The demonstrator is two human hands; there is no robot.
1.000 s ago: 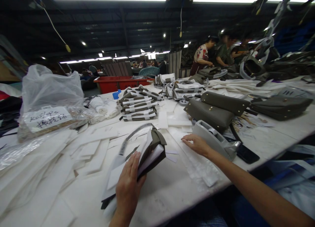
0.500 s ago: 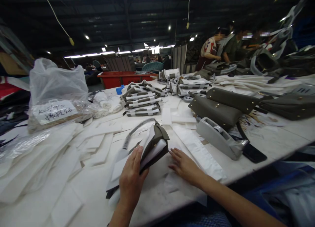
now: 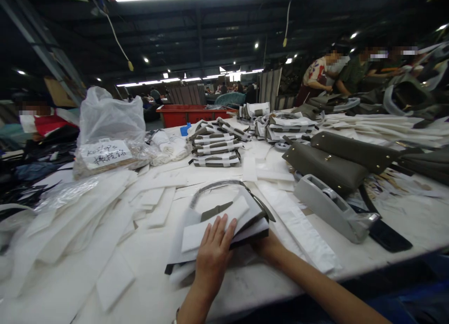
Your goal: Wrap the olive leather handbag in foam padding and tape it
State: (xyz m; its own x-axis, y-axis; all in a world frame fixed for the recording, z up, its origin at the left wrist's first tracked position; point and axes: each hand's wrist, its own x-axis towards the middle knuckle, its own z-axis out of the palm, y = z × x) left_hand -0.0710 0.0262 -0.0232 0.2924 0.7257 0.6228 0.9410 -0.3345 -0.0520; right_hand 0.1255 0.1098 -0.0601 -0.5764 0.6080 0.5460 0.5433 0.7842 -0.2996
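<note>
An olive-grey handbag (image 3: 216, 210) lies tilted on the table, its flap and body largely covered by white foam sheets (image 3: 215, 225). Its handle (image 3: 206, 186), in a clear wrap, arches towards the far side. My left hand (image 3: 213, 249) is open, with its fingers stretched flat over the foam on the bag's upper face. At the bag's right end is my right hand (image 3: 264, 244); its fingers are hidden beneath the bag, so their grip does not show.
A grey tape dispenser (image 3: 326, 207) and a dark phone (image 3: 391, 235) lie at right, near more olive bags (image 3: 326, 167). Wrapped bags (image 3: 217, 150) are stacked behind. Loose white foam pieces (image 3: 115, 272) cover the left, before a labelled plastic sack (image 3: 108, 122). Co-workers (image 3: 317, 78) stand far right.
The handbag has tipped over so its foam-covered face is uppermost. My left hand has moved onto that face. My right hand has gone from beside the bag to underneath its right end.
</note>
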